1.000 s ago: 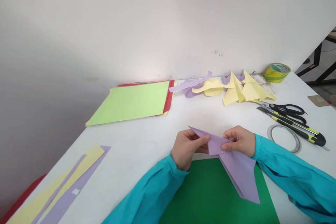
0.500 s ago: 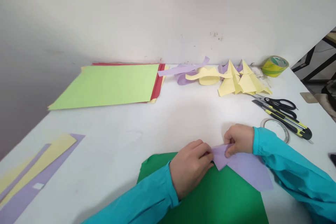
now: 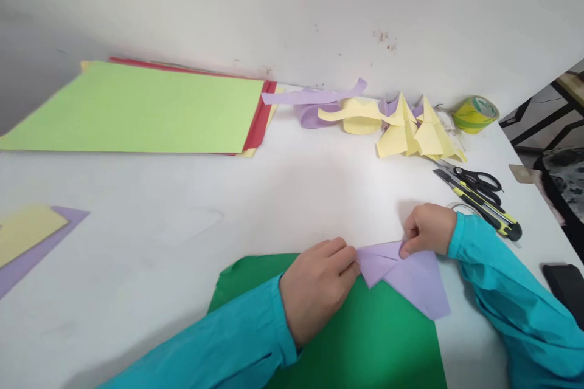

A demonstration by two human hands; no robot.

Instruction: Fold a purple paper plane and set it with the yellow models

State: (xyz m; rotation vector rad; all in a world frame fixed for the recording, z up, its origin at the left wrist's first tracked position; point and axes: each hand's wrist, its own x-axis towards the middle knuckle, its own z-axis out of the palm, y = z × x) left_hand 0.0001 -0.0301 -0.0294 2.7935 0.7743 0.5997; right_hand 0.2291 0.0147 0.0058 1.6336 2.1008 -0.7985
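Observation:
A folded purple paper (image 3: 406, 273) lies flat on a dark green sheet (image 3: 365, 340) near the table's front edge. My left hand (image 3: 317, 285) has its fingers curled, and its fingertips pinch the paper's left corner. My right hand (image 3: 426, 230) is closed, its thumb and fingers pressing down on the top fold of the same paper. Both arms wear teal sleeves.
A stack of light green, red and yellow sheets (image 3: 146, 109) lies at the back left. Purple and yellow strips (image 3: 328, 103) and folded yellow shapes (image 3: 417, 134) sit by the wall beside a yellow-green tape roll (image 3: 475, 114). Scissors (image 3: 479, 181), a utility knife (image 3: 483, 206) and a dark object (image 3: 566, 284) lie at the right. Paper offcuts (image 3: 31, 237) are at the left.
The purple paper has come down from mid-air onto the green sheet, and both hands now press it flat. The camera has tilted down and moved closer to the table.

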